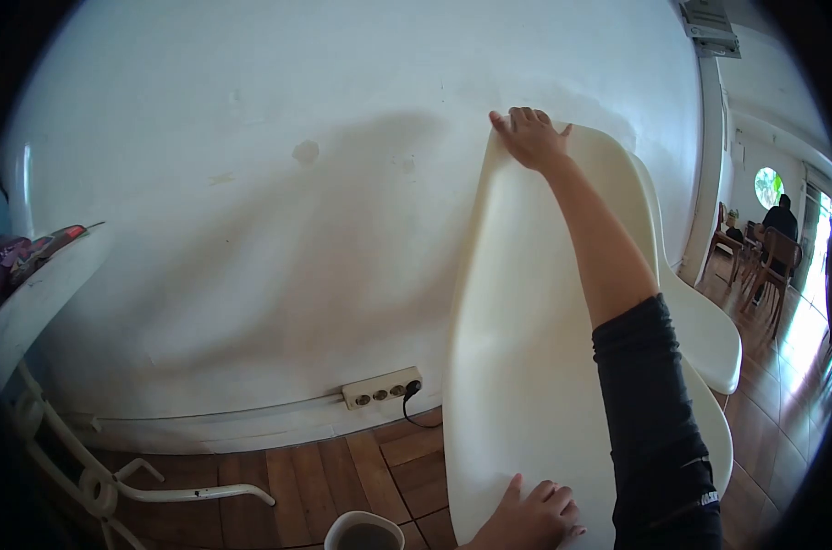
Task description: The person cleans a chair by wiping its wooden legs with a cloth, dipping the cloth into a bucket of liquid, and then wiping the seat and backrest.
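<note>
A cream-white moulded plastic chair (526,367) takes up the middle, its tall back near the wall. My right hand (533,142), in a dark pushed-up sleeve, is at the top of the backrest, with its fingers hooked over the rim. Low in the view, my left hand (530,520) rests on the seat surface with its fingers apart and slightly bent; nothing shows in it. Behind and to the right is another white chair (705,330).
A power strip (382,389) with a black plug sits low on the wall. At bottom stands a white container (365,532) with a dark inside. White metal legs (196,493) and a table edge (49,284) are left. A seated person (780,225) is far right.
</note>
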The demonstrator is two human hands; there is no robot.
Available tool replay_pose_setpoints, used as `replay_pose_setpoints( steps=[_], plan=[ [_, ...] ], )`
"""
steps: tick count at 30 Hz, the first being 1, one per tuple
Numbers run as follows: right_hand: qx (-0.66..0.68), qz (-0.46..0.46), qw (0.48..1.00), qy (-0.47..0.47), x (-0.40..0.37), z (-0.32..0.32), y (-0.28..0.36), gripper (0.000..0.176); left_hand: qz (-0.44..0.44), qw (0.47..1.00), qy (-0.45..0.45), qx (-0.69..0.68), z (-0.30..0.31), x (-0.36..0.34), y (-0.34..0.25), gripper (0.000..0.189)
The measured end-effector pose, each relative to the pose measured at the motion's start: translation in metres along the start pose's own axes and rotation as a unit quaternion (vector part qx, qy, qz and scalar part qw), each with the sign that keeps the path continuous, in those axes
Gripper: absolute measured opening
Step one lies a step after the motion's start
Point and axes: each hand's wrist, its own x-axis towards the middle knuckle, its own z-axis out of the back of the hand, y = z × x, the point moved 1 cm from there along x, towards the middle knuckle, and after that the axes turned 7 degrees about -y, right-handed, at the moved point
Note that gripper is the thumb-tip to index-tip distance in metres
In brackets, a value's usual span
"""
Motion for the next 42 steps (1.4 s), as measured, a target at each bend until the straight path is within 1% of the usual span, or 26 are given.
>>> replay_pose_setpoints(
  steps=[2, 3, 4, 5, 6, 7, 8, 9, 10, 13, 15, 16, 18, 20, 22, 24, 26, 28, 32, 34, 35, 37, 39, 40, 41, 42],
  plan=[
    [-0.03, 0.063, 0.994, -0.08, -0.006, -0.015, 0.003, 0.066, -0.004, 1.0, -0.014, 0.003, -0.004, 0.0, 0.001, 0.028],
    [0.013, 0.092, 0.99, -0.107, -0.017, -0.019, 0.003, 0.064, -0.003, 1.0, -0.024, 0.01, -0.005, -0.001, 0.001, 0.027],
    [0.014, 0.132, 0.984, -0.115, -0.028, -0.024, 0.006, 0.063, -0.007, 1.0, -0.024, 0.006, -0.004, -0.001, 0.002, 0.027],
    [-0.012, 0.198, 0.968, -0.154, -0.04, -0.043, 0.008, 0.062, -0.007, 0.999, -0.037, 0.004, -0.003, -0.001, 0.002, 0.027],
    [-0.019, 0.249, 0.961, -0.116, -0.065, -0.039, 0.016, 0.06, -0.007, 0.999, -0.05, 0.002, -0.002, -0.001, 0.001, 0.027],
    [-0.033, 0.298, 0.946, -0.122, -0.09, -0.045, 0.022, 0.059, -0.011, 0.999, -0.047, -0.001, -0.001, 0.0, 0.001, 0.027],
    [-0.007, 0.34, 0.936, -0.089, -0.117, -0.043, 0.026, 0.059, -0.012, 0.999, -0.048, 0.007, -0.002, 0.0, 0.0, 0.026],
    [-0.001, 0.383, 0.92, -0.089, -0.142, -0.044, 0.027, 0.064, -0.013, 0.999, -0.048, 0.017, -0.002, 0.0, 0.0, 0.026],
    [0.006, 0.407, 0.912, -0.056, -0.16, -0.048, 0.026, 0.07, -0.015, 0.999, -0.046, 0.017, -0.002, 0.0, 0.0, 0.026],
    [0.026, 0.401, 0.911, -0.094, -0.158, -0.05, 0.023, 0.073, -0.011, 0.998, -0.051, 0.023, -0.002, 0.0, 0.001, 0.026],
    [0.019, 0.425, 0.899, -0.107, -0.147, -0.048, 0.02, 0.07, -0.014, 0.998, -0.058, 0.016, -0.001, 0.001, 0.0, 0.025],
    [0.018, 0.424, 0.899, -0.11, -0.138, -0.046, 0.017, 0.07, -0.017, 0.998, -0.058, 0.018, -0.002, 0.001, 0.0, 0.025],
    [0.004, 0.304, 0.942, -0.143, -0.114, -0.043, 0.014, 0.068, -0.014, 0.998, -0.057, 0.017, -0.003, 0.001, 0.0, 0.026],
    [0.075, 0.15, 0.967, -0.194, -0.073, -0.054, -0.012, 0.067, -0.014, 0.998, -0.057, 0.022, -0.002, 0.0, -0.001, 0.026],
    [-0.039, 0.111, 0.974, -0.193, -0.051, -0.05, -0.046, 0.068, -0.014, 0.998, -0.058, 0.026, -0.002, 0.0, 0.001, 0.027],
    [-0.155, 0.102, 0.965, -0.185, -0.045, -0.045, -0.074, 0.067, -0.02, 0.998, -0.061, 0.022, -0.003, -0.001, 0.001, 0.028],
    [-0.195, 0.032, 0.967, -0.163, -0.049, -0.035, -0.114, 0.066, -0.019, 0.998, -0.053, 0.019, 0.0, 0.0, 0.0, 0.028],
    [-0.268, -0.009, 0.952, -0.149, -0.064, -0.02, -0.148, 0.067, -0.017, 0.999, -0.05, 0.014, 0.002, 0.0, -0.001, 0.028],
    [-0.303, -0.036, 0.938, -0.167, -0.088, -0.022, -0.174, 0.072, -0.01, 1.0, -0.028, 0.001, 0.003, 0.001, 0.001, 0.028],
    [-0.242, -0.131, 0.951, -0.142, -0.09, -0.03, -0.152, 0.078, -0.005, 1.0, -0.017, -0.002, 0.005, 0.003, 0.0, 0.028],
    [-0.218, -0.129, 0.959, -0.126, -0.093, -0.035, -0.14, 0.084, 0.0, 1.0, -0.001, 0.004, 0.006, 0.004, -0.002, 0.027],
    [-0.174, -0.092, 0.975, -0.099, -0.102, -0.047, -0.111, 0.085, 0.002, 1.0, 0.018, 0.009, 0.003, 0.004, 0.0, 0.025],
    [-0.135, -0.008, 0.983, -0.128, -0.117, -0.067, -0.077, 0.088, -0.039, 0.997, -0.059, 0.04, -0.006, 0.002, 0.008, 0.027],
    [-0.118, 0.022, 0.983, -0.136, -0.128, -0.076, -0.058, 0.09, -0.042, 0.997, -0.058, 0.04, -0.006, 0.002, 0.008, 0.027],
    [-0.057, 0.058, 0.989, -0.12, -0.143, -0.077, -0.036, 0.092, -0.043, 0.996, -0.061, 0.04, -0.005, 0.003, 0.008, 0.026],
    [-0.038, 0.113, 0.986, -0.113, -0.159, -0.086, -0.019, 0.095, -0.044, 0.996, -0.063, 0.041, -0.005, 0.003, 0.008, 0.026]
  ],
)
